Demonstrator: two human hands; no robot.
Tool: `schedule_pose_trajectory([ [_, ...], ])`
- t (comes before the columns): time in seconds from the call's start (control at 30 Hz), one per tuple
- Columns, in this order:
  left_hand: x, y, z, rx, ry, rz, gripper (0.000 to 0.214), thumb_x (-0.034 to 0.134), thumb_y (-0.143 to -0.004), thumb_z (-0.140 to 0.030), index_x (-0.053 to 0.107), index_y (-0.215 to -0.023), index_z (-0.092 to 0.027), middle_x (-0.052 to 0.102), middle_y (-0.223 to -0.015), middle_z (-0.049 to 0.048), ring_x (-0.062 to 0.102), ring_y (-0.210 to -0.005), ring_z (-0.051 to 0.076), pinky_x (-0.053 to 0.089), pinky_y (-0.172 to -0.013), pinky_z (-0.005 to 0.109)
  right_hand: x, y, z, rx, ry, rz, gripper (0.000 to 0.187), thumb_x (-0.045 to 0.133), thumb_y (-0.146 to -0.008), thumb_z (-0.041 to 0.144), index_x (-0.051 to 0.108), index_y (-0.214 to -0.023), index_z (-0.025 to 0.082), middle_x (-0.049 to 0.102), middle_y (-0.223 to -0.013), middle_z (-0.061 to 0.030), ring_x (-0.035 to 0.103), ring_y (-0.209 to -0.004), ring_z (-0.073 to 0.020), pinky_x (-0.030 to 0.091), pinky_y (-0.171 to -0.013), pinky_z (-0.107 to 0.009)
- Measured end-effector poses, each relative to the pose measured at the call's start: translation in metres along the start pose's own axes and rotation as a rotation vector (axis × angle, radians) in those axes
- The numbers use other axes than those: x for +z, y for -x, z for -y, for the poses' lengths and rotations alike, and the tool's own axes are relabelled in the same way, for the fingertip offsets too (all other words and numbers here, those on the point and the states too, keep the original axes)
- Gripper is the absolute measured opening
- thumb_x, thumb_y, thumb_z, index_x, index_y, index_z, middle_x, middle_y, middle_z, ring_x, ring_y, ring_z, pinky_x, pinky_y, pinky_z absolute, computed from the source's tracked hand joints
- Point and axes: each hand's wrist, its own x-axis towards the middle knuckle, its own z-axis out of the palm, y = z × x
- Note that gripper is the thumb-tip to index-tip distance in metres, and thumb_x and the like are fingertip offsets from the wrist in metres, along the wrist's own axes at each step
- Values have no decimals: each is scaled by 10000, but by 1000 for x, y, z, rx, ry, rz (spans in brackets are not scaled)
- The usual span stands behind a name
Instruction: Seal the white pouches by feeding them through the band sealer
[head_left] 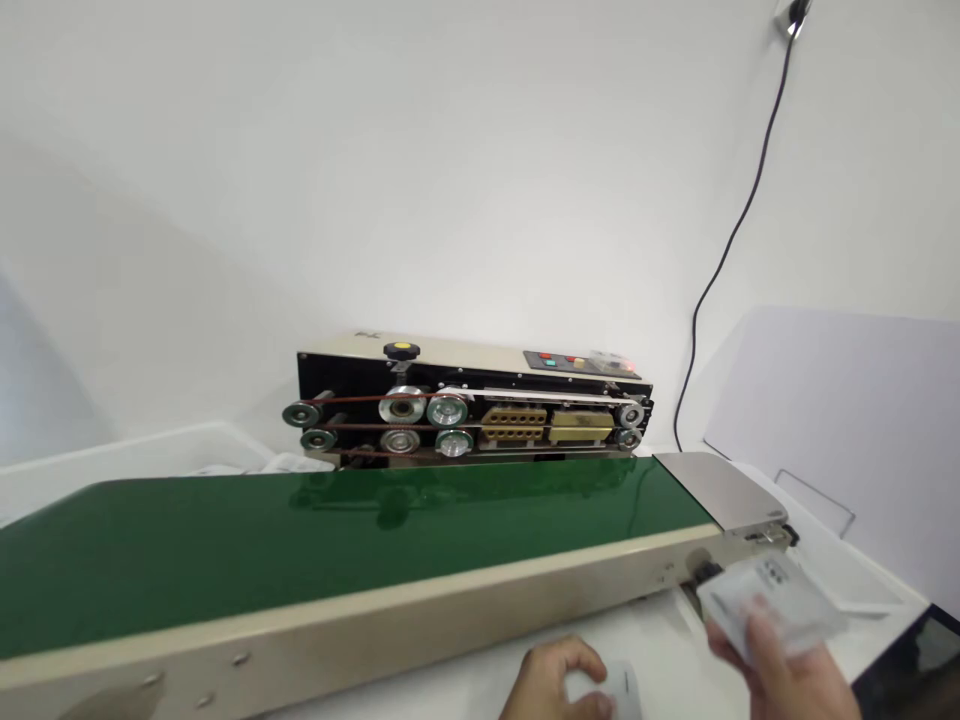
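Observation:
At the bottom edge, my left hand (556, 682) curls its fingers round a small white item (619, 688) lying on the white table; I cannot make out what it is. To its right, my right hand (780, 672) holds a clear plastic pouch (772, 600) with dark print, tilted and raised just off the table. The pouch hovers near the right end of a sealing machine's green conveyor belt (300, 530). Neither hand touches the belt.
The sealer head (472, 405) with rollers, brass blocks and a control panel stands behind the belt. A metal feed plate (712, 485) ends the conveyor at right. A white bin (150, 450) sits back left. A black cable (739, 230) runs up the wall.

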Motion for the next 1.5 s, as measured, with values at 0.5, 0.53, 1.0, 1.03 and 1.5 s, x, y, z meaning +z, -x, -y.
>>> schedule_pose_trajectory([
  [0.5, 9, 1, 4, -73, 99, 0, 258, 735, -602, -345, 629, -769, -179, 506, -574, -44, 463, -546, 129, 359, -529, 218, 60, -161, 93, 170, 92, 284, 69, 515, -805, 70, 531, -756, 116, 493, -508, 23, 382, -358, -39, 324, -309, -131],
  [0.53, 8, 2, 3, -72, 92, 9, 248, 734, -603, -336, 631, -768, -181, 509, -575, -44, 468, -555, 131, 364, -536, 217, 63, -164, 93, 173, 105, 289, 89, 510, -812, 65, 527, -737, 111, 472, -487, 31, 372, -353, -37, 319, -307, -127],
  [1.0, 10, 4, -6, -43, 42, -16, 139, 693, -624, -217, 646, -746, -168, 402, -505, -72, 354, -475, 93, 251, -460, 207, 91, -178, 91, 245, 208, 277, 157, 487, -843, 76, 502, -693, 120, 455, -435, 35, 338, -321, -31, 323, -294, -119],
  [1.03, 11, 4, -6, -72, 44, -10, 140, 682, -635, -208, 646, -764, -165, 379, -491, -79, 328, -451, 86, 226, -444, 208, 92, -177, 91, 250, 210, 276, 160, 483, -847, 79, 502, -694, 121, 449, -430, 38, 332, -317, -31, 320, -291, -118],
  [1.5, 16, 5, -9, -177, 37, -9, 140, 650, -651, -166, 640, -790, -165, 406, -501, -68, 352, -433, 103, 261, -426, 217, 122, -150, 96, 281, 181, 290, 149, 455, -879, 100, 509, -743, 125, 449, -448, 50, 364, -317, -27, 366, -301, -108],
])
